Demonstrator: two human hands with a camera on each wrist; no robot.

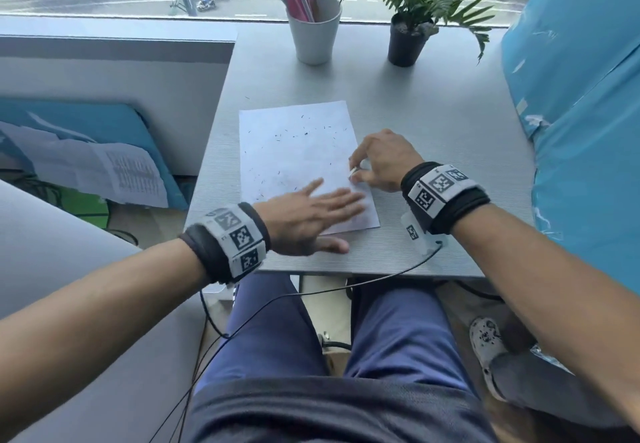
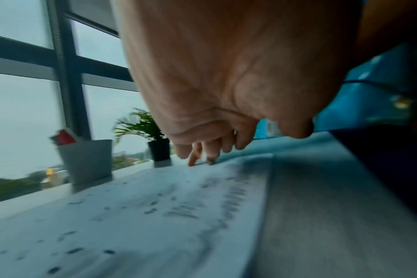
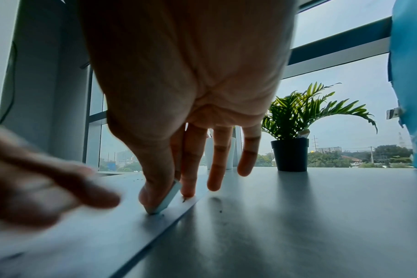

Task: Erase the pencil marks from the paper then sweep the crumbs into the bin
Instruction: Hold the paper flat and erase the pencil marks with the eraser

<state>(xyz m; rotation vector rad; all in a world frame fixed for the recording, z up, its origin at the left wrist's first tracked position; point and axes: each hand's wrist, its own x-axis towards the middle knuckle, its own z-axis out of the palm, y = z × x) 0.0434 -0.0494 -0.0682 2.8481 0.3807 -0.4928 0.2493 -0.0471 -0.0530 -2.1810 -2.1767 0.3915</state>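
Note:
A white sheet of paper (image 1: 294, 151) lies on the grey table (image 1: 433, 113), scattered with dark eraser crumbs (image 1: 306, 133). My left hand (image 1: 311, 214) lies flat with straight fingers on the paper's near right corner and looks blurred. My right hand (image 1: 381, 162) sits at the paper's right edge and pinches a small white eraser (image 3: 168, 197) between thumb and fingers, its tip pressed on the paper (image 3: 107, 225). In the left wrist view the paper (image 2: 131, 216) shows blurred dark marks and crumbs. No bin is in view.
A white cup of pens (image 1: 314, 32) and a potted plant (image 1: 410, 35) stand at the table's far edge by the window. A blue plastic-wrapped panel (image 1: 581, 113) borders the right side. Papers (image 1: 114, 172) lie below on the left. A cable (image 1: 311, 290) hangs at the near edge.

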